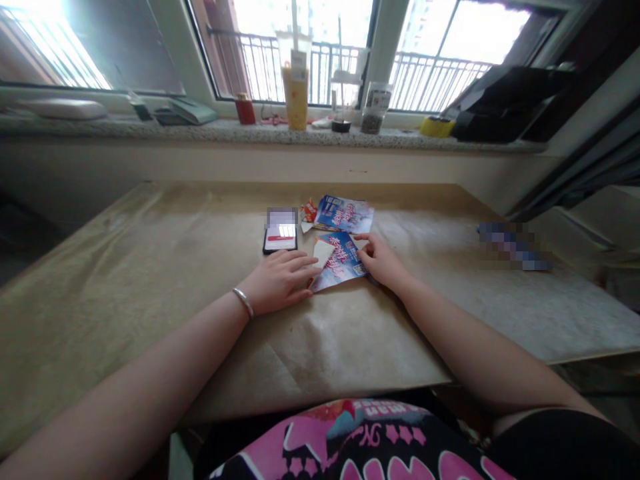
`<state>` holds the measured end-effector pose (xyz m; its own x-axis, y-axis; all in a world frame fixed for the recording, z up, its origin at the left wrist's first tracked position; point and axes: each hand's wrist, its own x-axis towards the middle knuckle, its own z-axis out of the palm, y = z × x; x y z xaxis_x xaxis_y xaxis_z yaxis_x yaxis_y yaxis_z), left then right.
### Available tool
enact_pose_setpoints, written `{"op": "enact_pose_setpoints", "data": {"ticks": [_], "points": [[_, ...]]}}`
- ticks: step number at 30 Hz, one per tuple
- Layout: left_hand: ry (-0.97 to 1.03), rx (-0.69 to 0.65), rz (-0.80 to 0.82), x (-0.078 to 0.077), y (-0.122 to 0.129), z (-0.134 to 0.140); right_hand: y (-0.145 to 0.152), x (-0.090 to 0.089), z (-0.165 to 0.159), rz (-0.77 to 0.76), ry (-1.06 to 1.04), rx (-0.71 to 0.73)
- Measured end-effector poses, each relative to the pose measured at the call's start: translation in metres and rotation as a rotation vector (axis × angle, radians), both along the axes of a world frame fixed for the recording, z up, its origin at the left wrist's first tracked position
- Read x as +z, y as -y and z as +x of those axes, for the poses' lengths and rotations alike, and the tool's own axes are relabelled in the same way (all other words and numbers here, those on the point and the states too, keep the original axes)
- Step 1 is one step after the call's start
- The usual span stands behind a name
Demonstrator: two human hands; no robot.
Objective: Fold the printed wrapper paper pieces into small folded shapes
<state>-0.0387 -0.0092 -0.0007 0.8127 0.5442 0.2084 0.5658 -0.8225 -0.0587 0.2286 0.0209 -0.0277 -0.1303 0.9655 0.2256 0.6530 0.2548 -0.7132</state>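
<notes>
Both hands [283,280] [385,261] touch a leaflet [348,251]; one cup [296,100] holds something yellow.

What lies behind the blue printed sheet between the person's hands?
Just beyond the blue printed sheet, a pile of similar blue sheets and a small red item lie on the table. Whatever is directly beneath the sheet is covered and cannot be seen.

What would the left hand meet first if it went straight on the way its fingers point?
Probably the white flap on the blue flyer, right beside the left hand; whether they touch already is unclear.
</notes>
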Motion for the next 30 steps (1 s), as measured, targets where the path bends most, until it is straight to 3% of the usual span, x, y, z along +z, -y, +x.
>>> {"op": "enact_pose_setpoints", "data": {"ticks": [6,11,14,30], "points": [[0.021,-0.067,0.007,0.0019,0.0017,0.0034,0.0038,0.0049,0.0019,0.025,0.209,0.084],[0.051,-0.044,0.027,0.0024,0.0017,0.0033,0.0057,0.0073,0.0046,0.241,0.333,0.169],[0.05,-0.027,0.043,0.0033,0.0014,0.0028,0.0071,0.0078,0.0044,0.316,0.388,0.318],[0.071,0.05,0.125,-0.0029,-0.0021,0.0088,0.0085,0.0084,0.0017,0.277,0.381,0.637]]}}
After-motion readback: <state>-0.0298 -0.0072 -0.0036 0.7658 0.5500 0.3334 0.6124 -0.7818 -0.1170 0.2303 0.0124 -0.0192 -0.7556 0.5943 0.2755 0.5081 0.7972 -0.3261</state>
